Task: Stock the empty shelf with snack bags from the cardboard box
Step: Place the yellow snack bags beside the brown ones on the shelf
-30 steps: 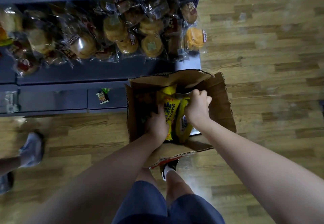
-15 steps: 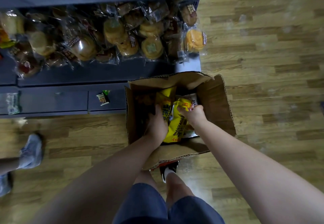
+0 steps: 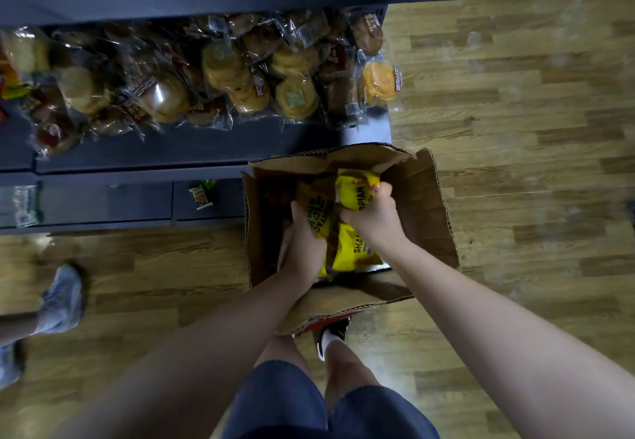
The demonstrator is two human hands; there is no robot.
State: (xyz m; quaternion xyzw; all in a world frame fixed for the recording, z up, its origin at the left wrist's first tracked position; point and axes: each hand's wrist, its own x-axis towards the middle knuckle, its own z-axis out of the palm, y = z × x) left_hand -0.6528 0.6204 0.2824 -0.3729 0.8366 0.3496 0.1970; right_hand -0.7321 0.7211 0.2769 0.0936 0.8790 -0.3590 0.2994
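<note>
I see the right hand (image 3: pixel 374 213) curled tight round the top of a yellow snack bag (image 3: pixel 355 188), wrist bent down into the cardboard box (image 3: pixel 426 218). The left hand (image 3: pixel 302 246) grips another yellow bag (image 3: pixel 318 215) at the box's left side, fingers wrapped along its edge. More yellow bags (image 3: pixel 357 249) lie inside the box beneath both hands. Both forearms reach straight down and forward. Just beyond the box, the dark shelf (image 3: pixel 171 150) carries wrapped buns (image 3: pixel 165 95).

Glossy snack bags (image 3: pixel 355 249) (matt cardboard box (image 3: pixel 426 205))
</note>
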